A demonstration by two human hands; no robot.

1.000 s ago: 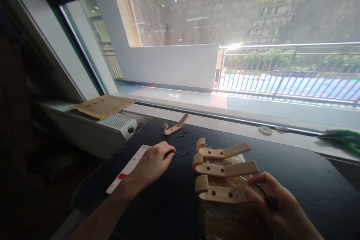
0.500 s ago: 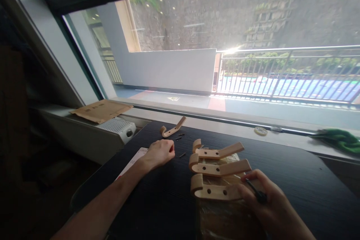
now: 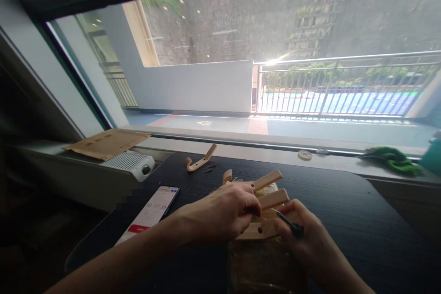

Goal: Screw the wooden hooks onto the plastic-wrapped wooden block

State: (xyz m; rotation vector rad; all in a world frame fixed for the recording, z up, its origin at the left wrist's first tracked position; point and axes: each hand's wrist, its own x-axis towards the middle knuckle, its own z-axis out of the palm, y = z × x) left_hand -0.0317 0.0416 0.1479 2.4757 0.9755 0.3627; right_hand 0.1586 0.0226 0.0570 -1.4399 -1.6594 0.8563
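Three pale wooden hooks lie side by side on a plastic-wrapped block [image 3: 267, 262]. My left hand [image 3: 229, 209] reaches over them with fingers closed, hiding much of the middle hook [image 3: 275, 198]; whether a small part is pinched there is hidden. My right hand [image 3: 308, 232] grips a small black screwdriver [image 3: 292, 226], its tip pointing left towards my left fingers. Its thumb and finger are also at the end of the nearest hook [image 3: 253, 232]. The farthest hook [image 3: 268, 179] shows behind my left hand.
A fourth wooden hook [image 3: 201, 161] and small dark screws [image 3: 210, 168] lie at the back of the black table [image 3: 344, 220]. A phone [image 3: 155, 211] showing a timer lies left. On the sill are a tape roll [image 3: 305, 155], a green cloth [image 3: 392, 161] and a brown envelope [image 3: 108, 143].
My left hand has moved right from beside the loose screws to above the hooks, uncovering the phone. My right hand keeps the screwdriver near the hooks' ends. The view has shifted slightly.
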